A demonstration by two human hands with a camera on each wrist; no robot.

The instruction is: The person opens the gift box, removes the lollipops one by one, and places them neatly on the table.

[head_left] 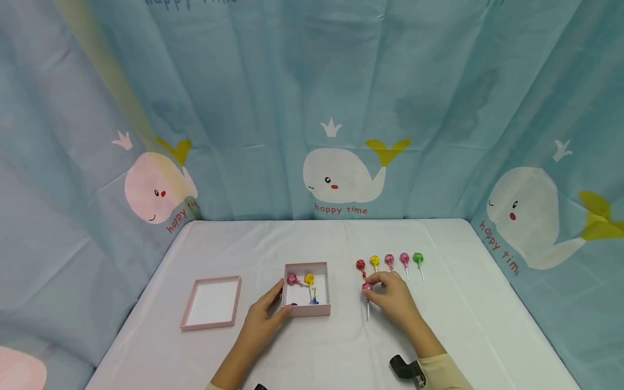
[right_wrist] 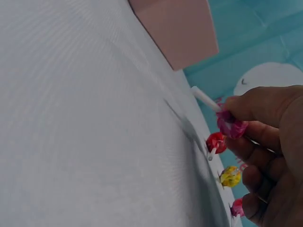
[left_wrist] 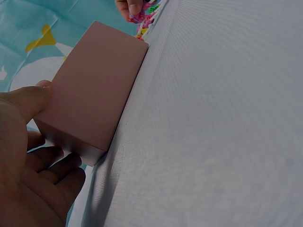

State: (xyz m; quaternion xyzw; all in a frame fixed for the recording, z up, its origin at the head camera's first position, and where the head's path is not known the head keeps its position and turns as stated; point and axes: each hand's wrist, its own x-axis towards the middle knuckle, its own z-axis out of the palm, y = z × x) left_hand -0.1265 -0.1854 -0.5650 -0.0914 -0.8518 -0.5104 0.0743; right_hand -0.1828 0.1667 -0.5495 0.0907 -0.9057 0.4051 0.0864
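Note:
My right hand (head_left: pixel 396 298) pinches a pink-purple wrapped lollipop (right_wrist: pixel 231 124) by its candy head, between thumb and fingers. Its white stick points toward the table's near side in the head view. With thumb and fingers at its left corner, my left hand (head_left: pixel 263 320) holds a shallow pink box (head_left: pixel 307 310) that has no lid on it. Inside the box lie a pink lollipop (head_left: pixel 292 278), a yellow lollipop (head_left: pixel 309 279) and a blue-wrapped one (head_left: pixel 314 301); the front wall partly hides another. In the left wrist view the box's outer wall (left_wrist: pixel 94 85) fills the space beyond my thumb.
The pink-rimmed box lid (head_left: pixel 212 303) lies on the white tablecloth (head_left: pixel 322 357) to the left. Behind my right hand stretches a row of several lollipops, among them a red one (head_left: pixel 360 264) and a green one (head_left: pixel 418 258). A whale-print curtain (head_left: pixel 263 108) surrounds the table.

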